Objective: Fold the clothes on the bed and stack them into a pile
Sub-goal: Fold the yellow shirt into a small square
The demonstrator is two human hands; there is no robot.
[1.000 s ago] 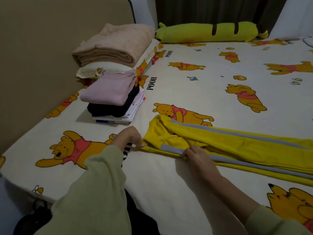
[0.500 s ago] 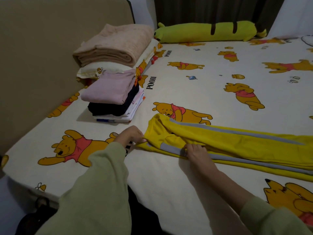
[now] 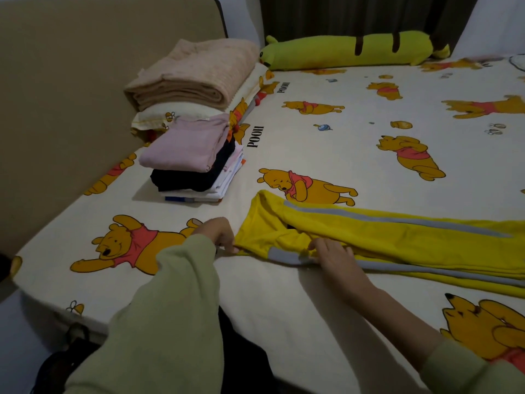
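I see the yellow trousers [image 3: 383,237] lying flat across the bed [image 3: 355,137], waist end toward the left, legs running off the right edge of view, grey stripes along the sides. My left hand [image 3: 217,233] sits at the waist corner, fingers curled down and pinching the edge of the yellow cloth against the sheet. My right hand [image 3: 333,255] is on the near edge of the trousers a little way along, just beside the grey stripe; the fingers bend into the fabric and seem to pinch a fold of it, though the thumb is hidden so I cannot tell exactly how it grips. Both sleeves are pale green. Further back on the left stands the pile [image 3: 196,163] of folded clothes, pink on top, black below, white under that, well apart from the trousers. Behind it a folded beige blanket [image 3: 196,75] rests on a pillow [image 3: 176,113], and a long green plush [image 3: 352,51] lies along the far edge.
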